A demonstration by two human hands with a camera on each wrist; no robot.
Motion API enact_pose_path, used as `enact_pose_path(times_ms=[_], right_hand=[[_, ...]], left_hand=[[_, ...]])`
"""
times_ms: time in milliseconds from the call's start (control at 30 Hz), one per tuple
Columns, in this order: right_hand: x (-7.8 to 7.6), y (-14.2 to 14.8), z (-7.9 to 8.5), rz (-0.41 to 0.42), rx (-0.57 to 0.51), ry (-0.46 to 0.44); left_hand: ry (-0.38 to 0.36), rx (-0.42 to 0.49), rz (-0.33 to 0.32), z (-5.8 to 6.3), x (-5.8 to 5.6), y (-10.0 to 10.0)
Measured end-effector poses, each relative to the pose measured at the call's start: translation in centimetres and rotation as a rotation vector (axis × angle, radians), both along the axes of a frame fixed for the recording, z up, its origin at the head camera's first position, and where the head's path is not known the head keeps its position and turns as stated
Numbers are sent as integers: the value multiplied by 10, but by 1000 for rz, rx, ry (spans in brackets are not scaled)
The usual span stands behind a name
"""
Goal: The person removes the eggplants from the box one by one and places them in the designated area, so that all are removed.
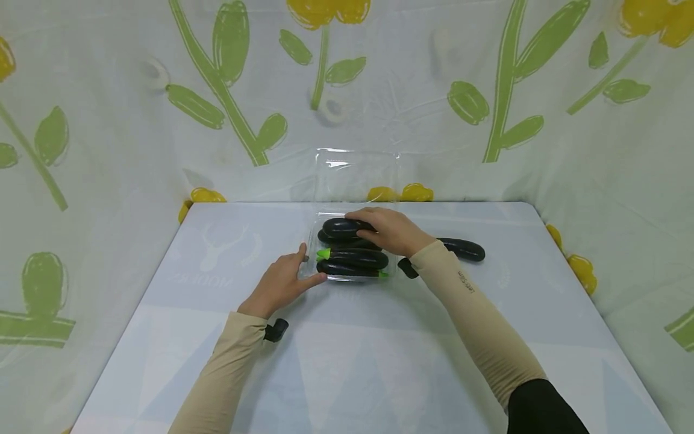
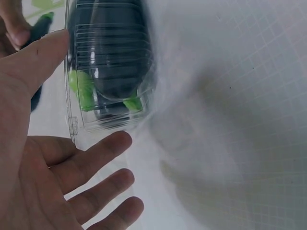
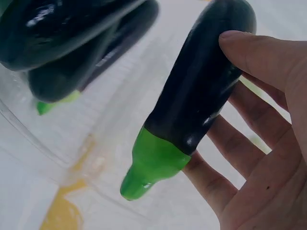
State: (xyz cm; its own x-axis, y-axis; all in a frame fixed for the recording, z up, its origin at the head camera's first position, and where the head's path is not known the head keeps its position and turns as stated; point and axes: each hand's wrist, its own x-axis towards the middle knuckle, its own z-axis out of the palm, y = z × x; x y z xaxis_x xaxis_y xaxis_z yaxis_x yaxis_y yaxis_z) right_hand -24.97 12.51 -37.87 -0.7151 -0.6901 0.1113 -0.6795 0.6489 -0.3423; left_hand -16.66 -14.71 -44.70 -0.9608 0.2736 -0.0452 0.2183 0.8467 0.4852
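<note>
In the head view, a clear plastic box (image 1: 352,279) with several dark eggplants (image 1: 360,258) in it stands near the table's back edge. My right hand (image 1: 387,229) grips one glossy eggplant (image 3: 196,81) between thumb and fingers, over the back of the box. Its green cap points down and left in the right wrist view. At the box's left side is my left hand (image 1: 279,280), its fingers spread. The thumb touches or nearly touches the rim in the left wrist view, and the index finger lies by the box's lower corner.
The box's clear lid (image 1: 356,175) stands raised at the back. Another eggplant (image 1: 463,249) lies on the white table (image 1: 347,361) to the right, partly hidden by my right arm. A flower-patterned sheet (image 1: 406,108) hangs behind the table and along its sides.
</note>
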Motion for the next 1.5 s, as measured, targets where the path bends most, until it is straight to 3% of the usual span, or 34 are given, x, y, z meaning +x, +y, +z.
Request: enact_pose_path(times_ms=[300,533,667,1167,1500], right_hand=[[18,14,15,47,-92,128],[28,30,19,77,-270,235],[31,42,21,70,-319,279],[48,104,21,-141,-282,300],[54,139,-3,-241,-248,274]], left_hand=[[-4,19,-1,-1,0,1],[-5,26,-2,-1,0,2],[0,28,-7,0,1,1],[24,25,-16,-1,1,-1],[-3,32,-8,-2,1,-2]])
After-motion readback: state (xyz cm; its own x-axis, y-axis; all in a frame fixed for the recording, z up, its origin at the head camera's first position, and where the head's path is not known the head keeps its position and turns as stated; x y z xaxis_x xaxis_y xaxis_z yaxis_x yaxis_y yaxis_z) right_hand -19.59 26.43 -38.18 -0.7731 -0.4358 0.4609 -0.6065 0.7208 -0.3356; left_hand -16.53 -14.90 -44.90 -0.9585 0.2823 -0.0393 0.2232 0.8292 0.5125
